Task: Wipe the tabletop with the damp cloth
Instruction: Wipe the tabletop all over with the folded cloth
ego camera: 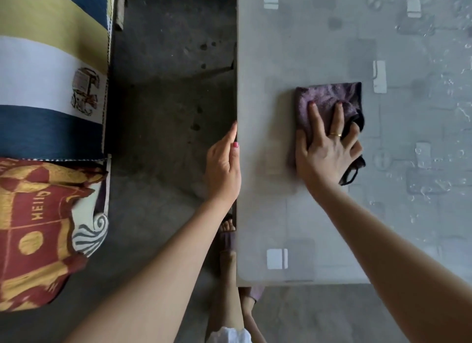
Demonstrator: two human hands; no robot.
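Head view, my right hand (328,148): fingers spread flat, pressing down on the damp cloth (324,105); nothing curled around it.
Head view, cloth: folded purple pad on the tabletop (293,215), mostly toward 12 o'clock from my palm, its long axis running 12 to 6; a dark loop trails out at 4 o'clock from my hand.
Head view, my left hand (224,169): open, fingers straight, resting along the tabletop's left edge, thumb on top; well apart from the cloth, at 9 o'clock of it.
Nearer hand: the right 1, already on the cloth.
Surface: grey patterned covering; water droplets toward 2 o'clock, so I judge that side is unwiped.
Room: concrete floor (166,100) at 9 o'clock, striped bedding (51,61) and a red cushion (38,227) beyond.
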